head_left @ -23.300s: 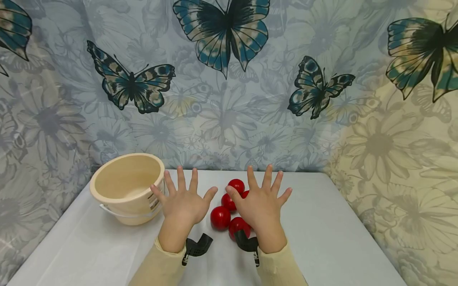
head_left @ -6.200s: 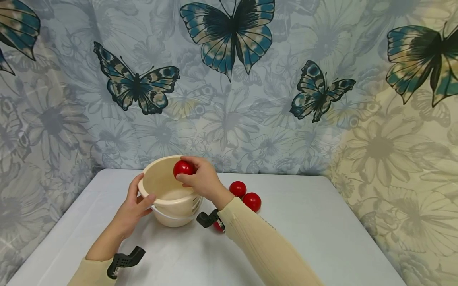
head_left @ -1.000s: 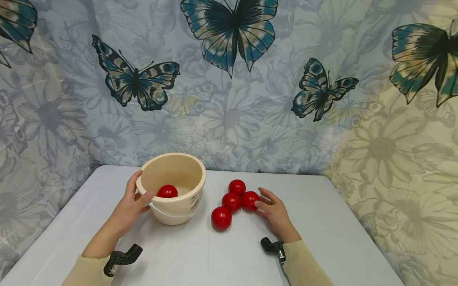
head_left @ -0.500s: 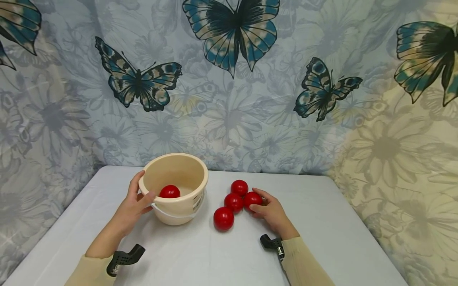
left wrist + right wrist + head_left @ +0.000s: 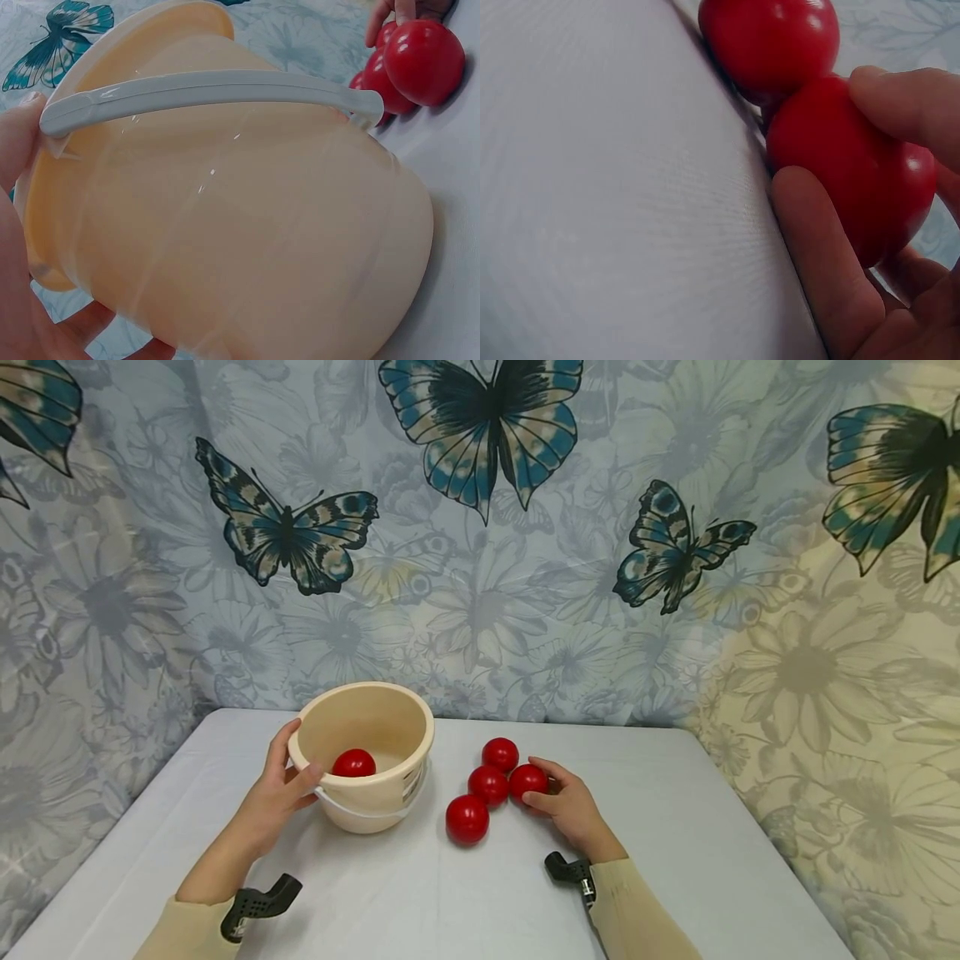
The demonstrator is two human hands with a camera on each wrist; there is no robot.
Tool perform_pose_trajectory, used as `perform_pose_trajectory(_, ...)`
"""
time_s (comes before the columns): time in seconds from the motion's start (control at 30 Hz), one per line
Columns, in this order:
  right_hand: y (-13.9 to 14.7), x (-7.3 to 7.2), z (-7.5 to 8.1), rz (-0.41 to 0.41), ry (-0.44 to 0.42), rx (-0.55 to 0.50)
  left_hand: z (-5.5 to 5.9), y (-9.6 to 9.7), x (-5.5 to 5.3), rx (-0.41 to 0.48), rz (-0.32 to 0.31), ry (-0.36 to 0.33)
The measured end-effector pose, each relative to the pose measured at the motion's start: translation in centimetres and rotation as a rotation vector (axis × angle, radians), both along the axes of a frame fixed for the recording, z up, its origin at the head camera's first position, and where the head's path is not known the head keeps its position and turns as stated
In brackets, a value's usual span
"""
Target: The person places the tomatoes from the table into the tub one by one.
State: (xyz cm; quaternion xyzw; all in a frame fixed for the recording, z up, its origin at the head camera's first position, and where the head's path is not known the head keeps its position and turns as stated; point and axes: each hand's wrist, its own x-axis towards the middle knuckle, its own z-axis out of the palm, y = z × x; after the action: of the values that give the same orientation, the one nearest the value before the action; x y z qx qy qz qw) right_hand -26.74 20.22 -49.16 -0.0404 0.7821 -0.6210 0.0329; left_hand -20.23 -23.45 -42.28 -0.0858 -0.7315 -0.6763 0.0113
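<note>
A cream bucket (image 5: 367, 802) with a pale handle (image 5: 217, 88) stands left of the table's middle. My left hand (image 5: 277, 793) holds its left side, thumb at the rim and fingers around the wall. One shiny red ball (image 5: 354, 763) lies inside the bucket. On the table to the right, several red balls sit in a cluster. My right hand (image 5: 573, 806) grips the rightmost ball (image 5: 527, 783), thumb on the near side and fingers on the far side. In the right wrist view this ball (image 5: 840, 165) is between thumb and fingers, against a neighbouring ball (image 5: 772, 45).
The other balls near my right hand are a front ball (image 5: 467, 820), a middle ball (image 5: 488, 786) and a back ball (image 5: 500, 754). A white cloth covers the table (image 5: 420, 902). Butterfly-patterned fabric (image 5: 480, 635) hangs behind and at both sides.
Earliest, both hands were spread and the bucket stood farther left without a ball. Later the right hand held a ball over it. In the last second the right fingers have closed around the rightmost ball.
</note>
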Motion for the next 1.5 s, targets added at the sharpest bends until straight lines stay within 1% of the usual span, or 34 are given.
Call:
perform_pose_trajectory(0.1,0.3,0.0,-0.1,0.003,-0.006,-0.048,-0.1,0.0,0.0,-0.004,-0.001,-0.004)
perform_pose_trajectory(0.3,0.7,-0.1,-0.1,0.017,-0.027,-0.227,-0.1,0.0,0.0,-0.001,-0.008,-0.003)
perform_pose_trajectory(0.43,0.8,-0.1,0.1,0.017,-0.043,-0.3,0.0,0.0,0.0,-0.001,-0.01,0.001)
perform_pose_trajectory(0.7,0.9,-0.4,0.0,-0.006,-0.057,-0.338,0.0,0.0,0.0,-0.004,-0.008,0.002)
perform_pose_trajectory(1.03,0.8,-0.3,0.0,-0.043,-0.018,-0.422,0.0,-0.1,-0.1,-0.019,-0.001,-0.001)
perform_pose_trajectory(1.27,0.9,0.0,0.6,-0.08,0.013,-0.458,0.0,-0.1,-0.1,-0.019,-0.005,0.002)
perform_pose_trajectory(1.37,1.2,0.1,1.0,-0.092,0.02,-0.452,-0.1,-0.1,-0.1,-0.018,-0.006,0.005)
perform_pose_trajectory(1.5,1.5,0.2,1.7,-0.107,0.028,-0.4,-0.1,-0.2,-0.1,-0.016,-0.008,0.01)
